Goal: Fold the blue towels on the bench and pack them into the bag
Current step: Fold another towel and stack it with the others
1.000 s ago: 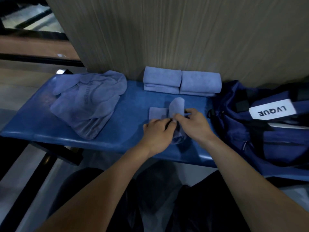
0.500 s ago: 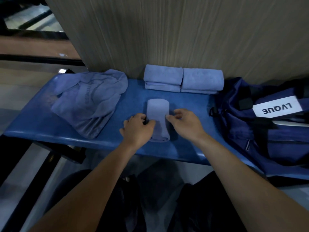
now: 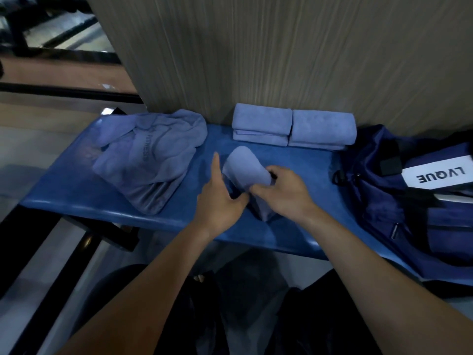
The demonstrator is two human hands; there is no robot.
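A small folded blue towel [image 3: 244, 170] is lifted off the blue bench [image 3: 107, 201] at its middle. My right hand [image 3: 284, 193] grips the towel's right side with curled fingers. My left hand [image 3: 217, 198] is against its left edge, index finger straight and pointing up, thumb at the towel's lower part. Two folded towels [image 3: 261, 128] [image 3: 323, 130] lie side by side at the back by the wall. An unfolded towel [image 3: 151, 160] lies crumpled on the left. The navy bag [image 3: 414, 208] stands at the bench's right end.
A wood-grain wall [image 3: 281, 60] rises right behind the bench. A white label reading LVQUE [image 3: 440, 174] sits on the bag. The bench's front edge is close to my knees, and a dark frame and floor lie to the left.
The small towel lay flat on the bench with a hand on each side; now both hands have raised and tilted it, my right hand wrapped round it.
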